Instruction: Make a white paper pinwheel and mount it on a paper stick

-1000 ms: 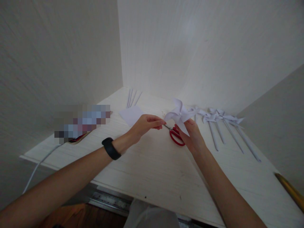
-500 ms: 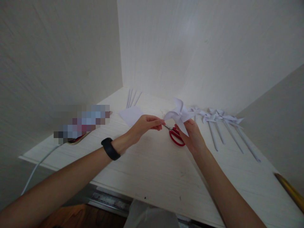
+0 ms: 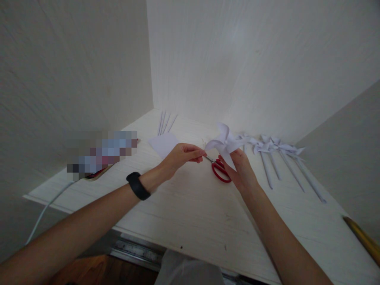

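Note:
A white paper pinwheel [image 3: 223,143] with curved blades is in my right hand [image 3: 244,170], its fingers closed behind the blades. My left hand [image 3: 188,153], with a black band on the wrist, is closed in a pinch just left of the pinwheel; whatever it pinches is too small or hidden to make out. Below and between my hands lie red-handled scissors [image 3: 221,172] on the white table; the blade tips run up to my left fingertips, and my right hand covers part of the handle.
Several finished paper pinwheels [image 3: 274,145] on paper sticks lie at the right. Several thin paper sticks [image 3: 164,122] and a white paper sheet [image 3: 163,143] lie at the back left. A blurred-out device with a white cable [image 3: 49,204] is on the left. Walls [image 3: 190,59] enclose the table.

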A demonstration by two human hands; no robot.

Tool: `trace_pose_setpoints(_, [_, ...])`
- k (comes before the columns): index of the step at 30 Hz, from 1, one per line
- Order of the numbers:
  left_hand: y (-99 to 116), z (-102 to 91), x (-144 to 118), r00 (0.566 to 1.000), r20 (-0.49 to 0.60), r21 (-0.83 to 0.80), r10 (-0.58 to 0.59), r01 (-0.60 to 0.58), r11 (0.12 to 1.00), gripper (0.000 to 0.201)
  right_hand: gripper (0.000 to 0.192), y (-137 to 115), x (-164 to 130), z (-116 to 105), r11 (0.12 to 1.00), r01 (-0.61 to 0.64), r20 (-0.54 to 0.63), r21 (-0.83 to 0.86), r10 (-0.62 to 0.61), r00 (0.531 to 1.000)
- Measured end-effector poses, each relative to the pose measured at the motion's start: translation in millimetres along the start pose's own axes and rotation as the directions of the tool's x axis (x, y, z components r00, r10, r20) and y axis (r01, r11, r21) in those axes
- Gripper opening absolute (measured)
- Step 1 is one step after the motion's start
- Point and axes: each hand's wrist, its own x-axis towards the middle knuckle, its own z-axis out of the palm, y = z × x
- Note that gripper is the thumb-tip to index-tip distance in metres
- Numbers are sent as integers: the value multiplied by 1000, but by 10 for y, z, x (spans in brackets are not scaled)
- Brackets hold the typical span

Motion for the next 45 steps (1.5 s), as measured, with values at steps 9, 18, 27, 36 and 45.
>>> trace_pose_setpoints(9, [-10,-3,-3,1000,-25,17,17,-17,1000,22,14,-21,-8,22,998,55,8,-44,-54,998])
trace_pose_setpoints(18, [18,9,1,998,-38,51,47,-45,998,19,10,-10,9,32,999,39,21,-17,-39,999])
trace_pose_setpoints(27, [-27,-10,-4,998,48,24,41,-42,999,21,16,-10,-1,-12,999,-21,-25,-26,20,999])
trace_pose_setpoints(36, [-17,-5,-17,998,51,-92,29,-24,996,36,13,-10,19,-29,997,36,-21,-64,-37,999])
trace_pose_setpoints(45, [27,7,-18,999,-42,-24,34,-35,999,25,18,9,37,-20,988,85,38,-130,-81,996])
